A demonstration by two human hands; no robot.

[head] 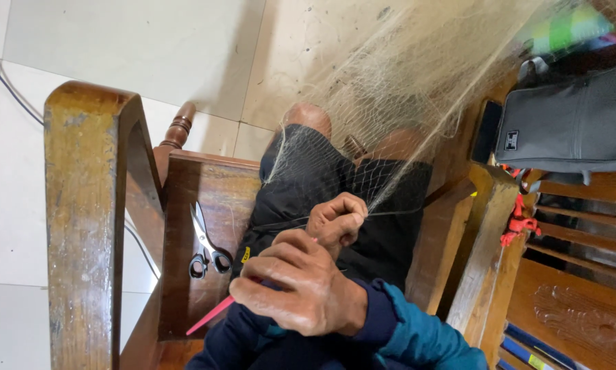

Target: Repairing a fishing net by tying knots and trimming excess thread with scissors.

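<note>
Gripping pale net [390, 89], pink needle [212, 314]; grey bag [575, 123] beside.

A home's sitting area. Pale floor tiles [116, 41] fill the upper left; carved wooden chairs [89, 205] stand around, a grey bag [568, 123] at upper right

Dark, worn wooden chair [205, 205], seat bare beside the lap. Directly on the seat: black-handled scissors [206, 243], blades shut, tips away from the sitter. Broad scuffed armrest [82, 219] to one side, turned spindle [176, 131] beyond. Pale tiled floor [116, 48] underneath, thin cable [6, 82] across it. Second wooden seat [582, 288] alongside, grey bag [571, 127] on top.
</note>
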